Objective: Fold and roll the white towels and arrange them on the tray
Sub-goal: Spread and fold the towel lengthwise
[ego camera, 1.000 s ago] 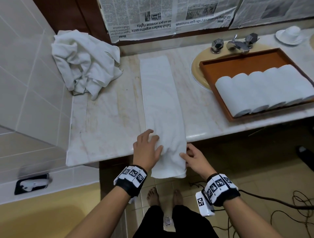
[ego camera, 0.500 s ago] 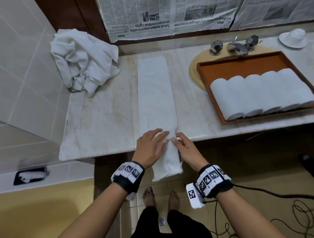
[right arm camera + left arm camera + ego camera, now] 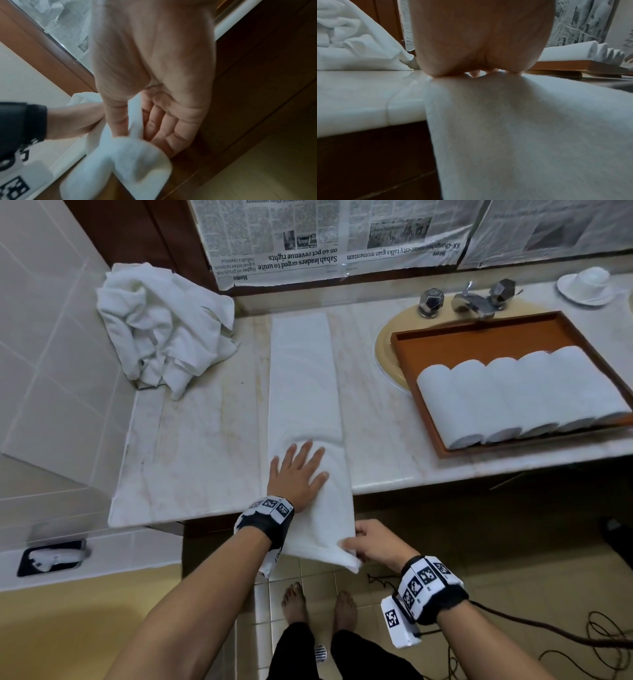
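Note:
A long folded white towel (image 3: 303,378) lies along the marble counter, its near end hanging over the front edge. My left hand (image 3: 298,470) lies flat on it with fingers spread, pressing it to the counter; the left wrist view shows the towel (image 3: 513,128) dropping over the edge under the palm. My right hand (image 3: 371,544) pinches the hanging end's right corner below the counter edge; in the right wrist view the thumb and fingers hold the towel (image 3: 135,152). Several rolled white towels (image 3: 513,395) lie side by side in the brown tray (image 3: 479,335).
A heap of loose white towels (image 3: 164,323) sits at the counter's back left against the tiled wall. The tray rests over a sink (image 3: 387,350) with taps (image 3: 472,299) behind it. A white cup on a saucer (image 3: 589,284) stands at the back right. Cables (image 3: 582,642) lie on the floor.
My left hand slid forward and flattened on the towel. My right hand moved down off the counter and took the hanging corner. The hanging end has shifted a little to the right.

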